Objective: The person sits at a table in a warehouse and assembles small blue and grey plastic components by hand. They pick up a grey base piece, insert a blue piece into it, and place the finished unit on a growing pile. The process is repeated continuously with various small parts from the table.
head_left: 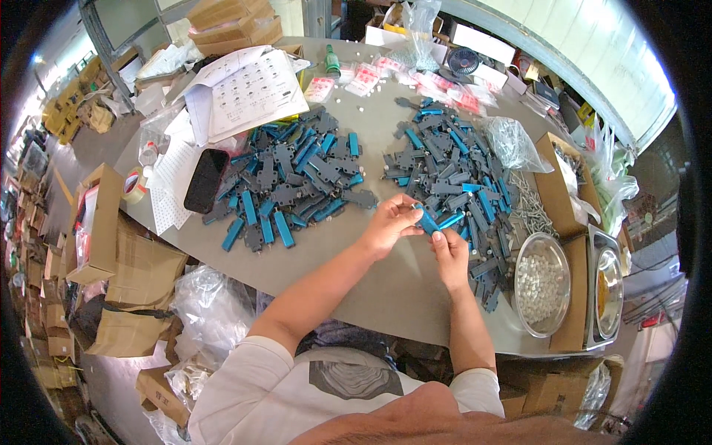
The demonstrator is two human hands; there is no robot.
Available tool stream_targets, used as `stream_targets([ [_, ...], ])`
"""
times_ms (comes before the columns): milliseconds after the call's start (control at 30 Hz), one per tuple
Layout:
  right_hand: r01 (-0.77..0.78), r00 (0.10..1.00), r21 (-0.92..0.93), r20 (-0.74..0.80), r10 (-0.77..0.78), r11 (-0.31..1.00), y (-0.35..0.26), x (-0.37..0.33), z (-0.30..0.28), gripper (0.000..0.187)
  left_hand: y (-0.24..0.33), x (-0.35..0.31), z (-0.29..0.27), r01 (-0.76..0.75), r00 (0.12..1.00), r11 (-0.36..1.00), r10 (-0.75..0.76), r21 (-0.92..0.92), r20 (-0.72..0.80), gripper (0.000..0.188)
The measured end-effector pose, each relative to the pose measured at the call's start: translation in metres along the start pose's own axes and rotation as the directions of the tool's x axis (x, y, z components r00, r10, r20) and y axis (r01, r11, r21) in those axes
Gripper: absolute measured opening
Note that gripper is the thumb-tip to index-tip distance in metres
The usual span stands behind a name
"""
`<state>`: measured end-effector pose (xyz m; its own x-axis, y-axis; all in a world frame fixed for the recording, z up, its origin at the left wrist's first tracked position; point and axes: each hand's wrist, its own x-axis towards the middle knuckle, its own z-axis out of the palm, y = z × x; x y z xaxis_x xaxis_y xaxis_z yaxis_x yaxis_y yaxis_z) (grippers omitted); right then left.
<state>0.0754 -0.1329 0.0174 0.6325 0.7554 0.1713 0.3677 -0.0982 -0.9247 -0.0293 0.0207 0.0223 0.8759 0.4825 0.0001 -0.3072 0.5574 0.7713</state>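
Over the table (pixel 400 282), beside the right heap of parts (pixel 445 178), the fingers of your left hand (pixel 387 228) and right hand (pixel 451 257) grasp a blue piece (pixel 428 222); hold it steady, in plain view.

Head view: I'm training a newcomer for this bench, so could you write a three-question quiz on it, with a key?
1. Who touches the held blue part: A) left hand only, B) right hand only, C) both?
2. True or false: the round bowl is full of screws.
3. Fill in: the phone lies beside the ___ pile.

Key:
1. C: left hand and right hand.
2. False; the bowl holds white pieces.
3. Left; it borders the left pile.
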Motion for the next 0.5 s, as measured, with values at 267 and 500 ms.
stream_targets([
  [267,0.219,0.971,-0.366,-0.013,-0.240,0.905,-0.019,0.008,0.014,0.015,0.046,0.022,-0.064,-0.285,0.302,0.207,0.946,0.936,-0.117,0.027],
  [500,0.535,0.820,-0.708,0.301,-0.487,0.462,-0.034,0.030,0.058,0.034,0.040,0.016,-0.044,-0.209,0.462,-0.063,0.873,0.976,0.155,0.040],
])
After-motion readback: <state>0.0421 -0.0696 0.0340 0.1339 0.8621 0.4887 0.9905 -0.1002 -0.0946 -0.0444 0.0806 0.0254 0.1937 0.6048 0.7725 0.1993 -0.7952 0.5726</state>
